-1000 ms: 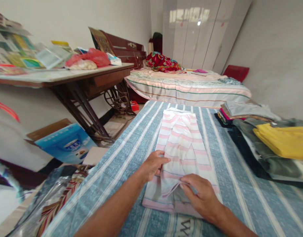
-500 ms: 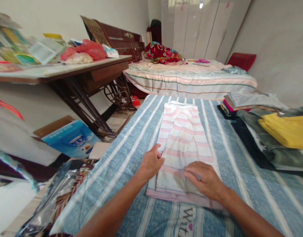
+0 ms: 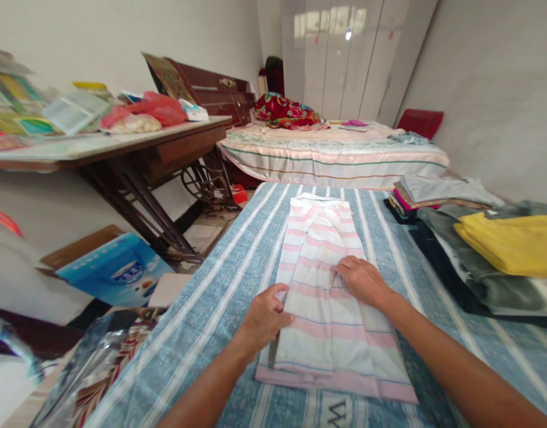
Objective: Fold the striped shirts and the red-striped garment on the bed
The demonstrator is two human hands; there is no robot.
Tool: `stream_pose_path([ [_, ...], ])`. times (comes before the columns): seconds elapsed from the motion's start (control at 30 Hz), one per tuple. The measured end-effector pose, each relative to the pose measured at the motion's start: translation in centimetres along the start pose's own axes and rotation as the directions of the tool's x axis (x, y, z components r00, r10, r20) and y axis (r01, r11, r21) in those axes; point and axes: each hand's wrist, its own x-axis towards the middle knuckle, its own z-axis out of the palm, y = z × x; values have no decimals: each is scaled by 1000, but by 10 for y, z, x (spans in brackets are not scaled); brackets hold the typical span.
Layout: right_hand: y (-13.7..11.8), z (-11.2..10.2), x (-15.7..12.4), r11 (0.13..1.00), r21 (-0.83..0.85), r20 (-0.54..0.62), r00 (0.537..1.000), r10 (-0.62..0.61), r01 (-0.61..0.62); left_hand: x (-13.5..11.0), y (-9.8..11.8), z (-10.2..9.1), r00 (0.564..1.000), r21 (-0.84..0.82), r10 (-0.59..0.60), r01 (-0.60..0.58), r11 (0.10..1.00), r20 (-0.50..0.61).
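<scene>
A folded garment, striped pink and white and looking like a shirt [image 3: 320, 297], lies lengthwise in front of me with its collar end away from me. Beside its left edge is my left hand [image 3: 265, 318], thumb and forefinger apart, the thumb tip resting at the cloth. My right hand [image 3: 362, 280] is on the garment's right side, fingertips together on a fold of the fabric. Some of its fingers are hidden under the hand. Under the garment is a blue bedspread with white stripes [image 3: 220, 297].
Folded clothes, with a yellow garment [image 3: 514, 241] on top, lie at the right; a smaller stack [image 3: 446, 190] sits behind. At the left stand a sewing-machine table [image 3: 166, 139] and a blue box [image 3: 117, 267]. Another bed [image 3: 331, 157] is beyond.
My right hand has moved from the near part of the garment up toward its middle. My left hand stays by the left edge. The view has tilted up slightly.
</scene>
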Motion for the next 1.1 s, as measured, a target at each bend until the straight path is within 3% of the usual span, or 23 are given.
stream_pose_path([
  [0.07,-2,2,3,999,-22,10,999,-44,44,2,-1,-2,999,35,7,-9,999,32],
  [0.13,-2,3,6,995,-41,20,996,-85,86,2,0,-3,997,171,74,-79,982,36],
  [0.33,1,5,13,983,-74,35,985,-168,170,-5,8,-1,981,555,195,-166,815,6],
  [0.63,10,7,8,988,-60,14,989,-144,145,-4,12,-4,982,635,182,-177,752,59],
  [0.93,12,10,6,995,-26,9,996,-94,94,-10,21,-2,974,824,185,-211,526,131],
  [1.0,12,12,5,996,-19,11,996,-89,89,-4,26,-4,979,827,171,-184,531,108],
  [1.1,12,13,4,997,-14,5,997,-80,80,19,34,-5,985,785,173,-119,608,15],
])
